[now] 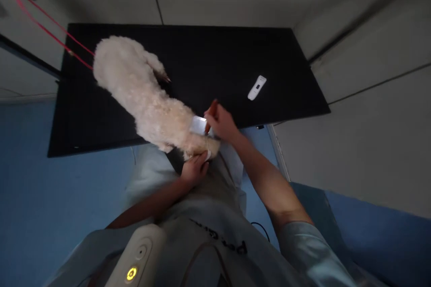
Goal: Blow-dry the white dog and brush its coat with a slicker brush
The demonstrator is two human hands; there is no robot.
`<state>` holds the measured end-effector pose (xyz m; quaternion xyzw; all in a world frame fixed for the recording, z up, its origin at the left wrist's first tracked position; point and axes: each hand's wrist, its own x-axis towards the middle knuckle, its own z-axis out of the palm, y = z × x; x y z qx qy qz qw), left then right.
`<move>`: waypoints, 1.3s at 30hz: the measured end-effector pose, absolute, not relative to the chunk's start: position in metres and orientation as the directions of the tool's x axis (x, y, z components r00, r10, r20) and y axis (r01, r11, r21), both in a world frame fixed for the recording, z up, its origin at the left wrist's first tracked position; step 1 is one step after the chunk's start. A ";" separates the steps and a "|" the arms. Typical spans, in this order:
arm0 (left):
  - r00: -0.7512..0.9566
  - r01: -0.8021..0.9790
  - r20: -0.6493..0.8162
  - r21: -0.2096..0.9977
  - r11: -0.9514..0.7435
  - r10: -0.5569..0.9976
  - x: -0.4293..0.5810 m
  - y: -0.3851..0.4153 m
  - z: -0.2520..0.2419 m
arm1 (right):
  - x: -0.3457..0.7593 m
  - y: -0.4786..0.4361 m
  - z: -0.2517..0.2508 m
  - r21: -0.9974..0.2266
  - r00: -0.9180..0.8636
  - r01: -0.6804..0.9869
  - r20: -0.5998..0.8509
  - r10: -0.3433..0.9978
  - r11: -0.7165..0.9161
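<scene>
A white, curly-coated dog (144, 94) stretches across the black table (208, 63), its near end at the front edge by my body. Closed around a reddish-brown handle, my right hand (220, 123) holds a slicker brush (198, 125). The brush's pale, shiny head lies against the coat at the near end. Just below it, my left hand (195, 168) grips the dog's near end with bent fingers. Which part of the body it holds I cannot make out. A little white shows at the fingertips.
White clippers (257, 88) lie on the table's right half. A red leash (43, 18) runs from the upper left to the dog's far end. A dark pole (30, 58) stands at the left. Pale walls border the table's back and right.
</scene>
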<state>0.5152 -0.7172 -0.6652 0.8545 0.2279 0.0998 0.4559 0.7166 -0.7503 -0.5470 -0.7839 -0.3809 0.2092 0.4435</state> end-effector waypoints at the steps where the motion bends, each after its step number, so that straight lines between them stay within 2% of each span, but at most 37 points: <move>1: 0.865 0.312 -0.050 0.833 -0.458 0.499 0.518 -0.719 -0.664 | 0.719 -0.743 -0.545 -0.859 0.640 0.428 0.067 0.766 -0.282; 3: 0.841 0.326 -0.061 0.850 -0.414 0.537 0.525 -0.722 -0.661 | 0.724 -0.733 -0.540 -0.855 0.526 0.483 0.111 0.843 -0.188; 5: 0.821 0.326 -0.057 0.864 -0.384 0.568 0.533 -0.725 -0.660 | 0.728 -0.724 -0.534 -0.824 0.309 0.541 0.009 0.951 -0.168; 6: 0.816 0.325 -0.057 0.868 -0.375 0.576 0.537 -0.726 -0.660 | 0.731 -0.720 -0.529 -0.802 0.257 0.565 -0.053 0.965 -0.195; 7: 0.814 0.328 -0.062 0.870 -0.369 0.578 0.541 -0.728 -0.661 | 0.733 -0.716 -0.525 -0.774 0.279 0.591 -0.071 0.958 -0.229; 9: 0.820 0.338 -0.081 0.868 -0.365 0.566 0.546 -0.730 -0.665 | 0.737 -0.707 -0.516 -0.723 0.414 0.641 0.043 0.909 -0.258; 10: 0.826 0.339 -0.084 0.864 -0.372 0.558 0.547 -0.731 -0.668 | 0.738 -0.703 -0.512 -0.708 0.421 0.668 0.104 0.901 -0.230; 11: 0.832 0.336 -0.077 0.859 -0.387 0.550 0.548 -0.732 -0.671 | 0.738 -0.700 -0.509 -0.694 0.355 0.698 0.119 0.927 -0.178; 13: 0.838 0.314 -0.034 0.846 -0.431 0.544 0.549 -0.734 -0.676 | 0.734 -0.695 -0.508 -0.679 0.129 0.728 -0.001 0.992 -0.096; 14: 0.839 0.303 -0.007 0.837 -0.456 0.544 0.547 -0.735 -0.678 | 0.732 -0.693 -0.508 -0.676 0.074 0.729 -0.076 0.994 -0.106; 15: 0.840 0.293 0.022 0.823 -0.487 0.542 0.545 -0.736 -0.678 | 0.730 -0.692 -0.510 -0.671 0.099 0.728 -0.100 0.990 -0.141; 16: 0.844 0.281 0.054 0.802 -0.526 0.533 0.542 -0.737 -0.677 | 0.729 -0.691 -0.511 -0.668 0.191 0.722 -0.059 0.980 -0.181; 18: 0.854 0.253 0.139 0.732 -0.632 0.502 0.533 -0.734 -0.671 | 0.729 -0.689 -0.515 -0.693 0.363 0.694 0.101 0.926 -0.196; 19: 0.848 0.242 0.195 0.685 -0.687 0.493 0.528 -0.731 -0.666 | 0.731 -0.688 -0.517 -0.715 0.365 0.680 0.138 0.921 -0.162; 21: 0.796 0.266 0.310 0.592 -0.760 0.520 0.517 -0.720 -0.657 | 0.736 -0.688 -0.522 -0.772 0.267 0.623 0.062 0.962 -0.123; 23: 0.700 0.353 0.362 0.574 -0.739 0.615 0.511 -0.707 -0.653 | 0.743 -0.689 -0.527 -0.816 0.315 0.538 -0.037 0.948 -0.211; 24: 0.656 0.397 0.347 0.597 -0.697 0.670 0.510 -0.702 -0.653 | 0.747 -0.690 -0.529 -0.829 0.429 0.501 -0.013 0.903 -0.250; 26: 0.624 0.434 0.270 0.661 -0.612 0.733 0.511 -0.698 -0.660 | 0.751 -0.693 -0.533 -0.849 0.610 0.474 0.123 0.783 -0.236; 27: 0.644 0.415 0.243 0.685 -0.598 0.725 0.512 -0.699 -0.665 | 0.751 -0.696 -0.534 -0.849 0.595 0.489 0.158 0.788 -0.199; 28: 0.683 0.378 0.234 0.697 -0.609 0.692 0.514 -0.703 -0.670 | 0.749 -0.698 -0.535 -0.843 0.510 0.513 0.145 0.848 -0.165; 30: 0.763 0.284 0.266 0.681 -0.675 0.590 0.516 -0.712 -0.678 | 0.744 -0.703 -0.535 -0.824 0.299 0.542 0.006 0.954 -0.165; 31: 0.789 0.253 0.284 0.658 -0.710 0.545 0.516 -0.716 -0.680 | 0.741 -0.704 -0.534 -0.813 0.277 0.551 -0.036 0.960 -0.189; 32: 0.805 0.241 0.294 0.631 -0.737 0.515 0.517 -0.720 -0.680 | 0.739 -0.705 -0.533 -0.802 0.324 0.559 -0.019 0.946 -0.208; 34: 0.823 0.244 0.303 0.576 -0.780 0.481 0.517 -0.724 -0.679 | 0.734 -0.706 -0.528 -0.787 0.445 0.584 0.106 0.890 -0.198; 35: 0.829 0.244 0.308 0.551 -0.798 0.466 0.518 -0.725 -0.677 | 0.732 -0.707 -0.525 -0.779 0.415 0.604 0.127 0.901 -0.169; 36: 0.835 0.240 0.314 0.530 -0.813 0.451 0.518 -0.725 -0.676 | 0.730 -0.707 -0.522 -0.763 0.319 0.632 0.097 0.943 -0.135; 38: 0.843 0.240 0.319 0.498 -0.833 0.433 0.518 -0.724 -0.675 | 0.725 -0.706 -0.517 -0.715 0.097 0.690 -0.060 0.993 -0.110; 39: 0.847 0.242 0.315 0.490 -0.838 0.429 0.519 -0.723 -0.675 | 0.724 -0.706 -0.515 -0.687 0.074 0.715 -0.109 0.991 -0.129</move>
